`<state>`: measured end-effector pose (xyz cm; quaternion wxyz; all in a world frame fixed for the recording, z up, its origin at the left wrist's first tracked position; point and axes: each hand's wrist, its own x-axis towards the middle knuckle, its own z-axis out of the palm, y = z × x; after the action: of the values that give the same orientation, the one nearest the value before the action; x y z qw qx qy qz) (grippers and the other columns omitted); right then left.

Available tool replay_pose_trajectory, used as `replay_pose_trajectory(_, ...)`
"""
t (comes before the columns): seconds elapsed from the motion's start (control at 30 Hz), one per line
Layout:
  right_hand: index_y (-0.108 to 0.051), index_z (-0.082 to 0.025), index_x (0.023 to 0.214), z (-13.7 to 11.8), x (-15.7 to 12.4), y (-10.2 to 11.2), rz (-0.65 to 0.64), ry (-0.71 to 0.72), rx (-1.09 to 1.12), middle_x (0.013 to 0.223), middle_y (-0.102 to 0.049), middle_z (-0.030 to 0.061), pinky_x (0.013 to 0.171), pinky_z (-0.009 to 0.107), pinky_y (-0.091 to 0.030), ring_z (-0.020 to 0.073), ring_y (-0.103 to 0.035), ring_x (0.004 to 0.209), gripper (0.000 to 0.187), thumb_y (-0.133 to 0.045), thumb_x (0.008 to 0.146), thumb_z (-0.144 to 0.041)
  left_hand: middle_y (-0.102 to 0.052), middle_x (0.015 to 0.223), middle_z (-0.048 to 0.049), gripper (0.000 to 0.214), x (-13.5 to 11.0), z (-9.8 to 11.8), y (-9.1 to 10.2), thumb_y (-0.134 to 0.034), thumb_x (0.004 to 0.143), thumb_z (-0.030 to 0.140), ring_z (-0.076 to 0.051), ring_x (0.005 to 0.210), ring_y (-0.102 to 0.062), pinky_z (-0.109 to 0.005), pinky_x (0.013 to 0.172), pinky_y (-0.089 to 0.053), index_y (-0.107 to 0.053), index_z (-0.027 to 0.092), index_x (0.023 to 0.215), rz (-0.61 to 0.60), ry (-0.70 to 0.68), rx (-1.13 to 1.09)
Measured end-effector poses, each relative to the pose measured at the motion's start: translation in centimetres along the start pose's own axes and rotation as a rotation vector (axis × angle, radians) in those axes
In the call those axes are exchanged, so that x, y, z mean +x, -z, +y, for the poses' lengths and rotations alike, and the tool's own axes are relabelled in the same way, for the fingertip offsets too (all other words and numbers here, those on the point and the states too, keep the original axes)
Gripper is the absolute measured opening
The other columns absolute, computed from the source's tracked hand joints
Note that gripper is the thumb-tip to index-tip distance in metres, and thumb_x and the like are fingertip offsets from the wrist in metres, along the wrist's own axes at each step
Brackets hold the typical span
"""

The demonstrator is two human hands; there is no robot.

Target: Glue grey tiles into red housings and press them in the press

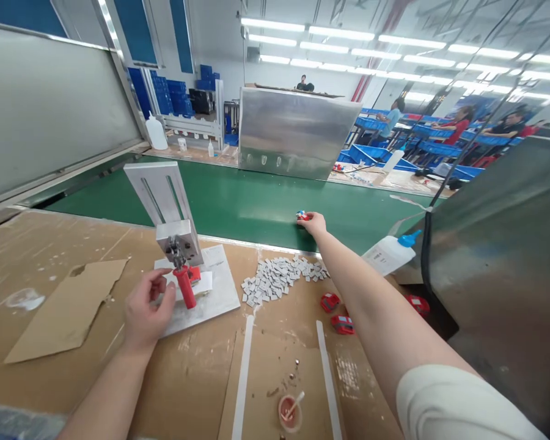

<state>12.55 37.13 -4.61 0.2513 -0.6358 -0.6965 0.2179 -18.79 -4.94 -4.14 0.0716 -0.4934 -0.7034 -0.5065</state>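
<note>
The right hand point(316, 225) pinches a small red toy point(302, 216) at its fingertips, green belt point(252, 198) beneath — a slight grip could drop it. The left hand point(147, 310), fingers loosely parted, might knock the red handle point(185, 288) just beside them.

The belt point(252, 198) is green, the clamp handle point(184, 287) and toy cars point(343, 324) mostly red, the tiles point(272, 278) grey.

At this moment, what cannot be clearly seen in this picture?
Small colourful piece: head view, partly covered by the grip of the right hand.
Red piece on the stand: head view, partly behind the red handle.
Print on the near blue-capped bottle: head view, too small.
</note>
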Motion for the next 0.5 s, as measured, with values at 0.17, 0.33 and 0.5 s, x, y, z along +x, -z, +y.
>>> replay_pose_trajectory(0.17, -0.065, -0.011, 0.139, -1.2, 2.8, -1.4, -0.004, 0.015, -0.022, 0.128, -0.075, 0.0149, 0.1, 0.029, -0.051, 0.0216, -0.068, 0.113, 0.059, -0.078, 0.084, -0.029, -0.063, 0.075, 0.0014, 0.025, -0.3, -0.4, -0.4, -0.067, 0.087, 0.034, -0.016, 0.063, -0.058, -0.031, 0.06, -0.05, -0.068, 0.022, 0.11, 0.114, 0.024, -0.017)
replay_pose_trajectory(0.33, -0.06, -0.024, 0.148, -1.5, 3.7, -0.8, -0.03, -0.092, -0.163, 0.151, -0.059, 0.0173, 0.115, 0.046, -0.044, 0.0329, -0.054, 0.138, 0.067, -0.081, 0.087, -0.044, -0.065, 0.074, 0.0015, 0.032, 0.0, 1.3, -0.5, -0.067, 0.081, 0.039, -0.023, 0.06, -0.058, -0.042, 0.056, -0.051, -0.074, 0.039, 0.112, 0.21, 0.054, -0.007)
replay_pose_trajectory(0.5, -0.042, -0.012, 0.16, -2.1, 0.5, 3.8, -0.094, -0.062, -0.276, 0.156, -0.051, 0.0268, 0.113, 0.045, -0.045, 0.0342, -0.052, 0.14, 0.08, -0.072, 0.095, -0.049, -0.062, 0.069, 0.0012, 0.055, -0.5, 2.0, 0.9, -0.063, 0.073, 0.038, -0.034, 0.059, -0.058, -0.054, 0.051, -0.049, -0.07, 0.067, 0.12, 0.291, 0.076, 0.043)
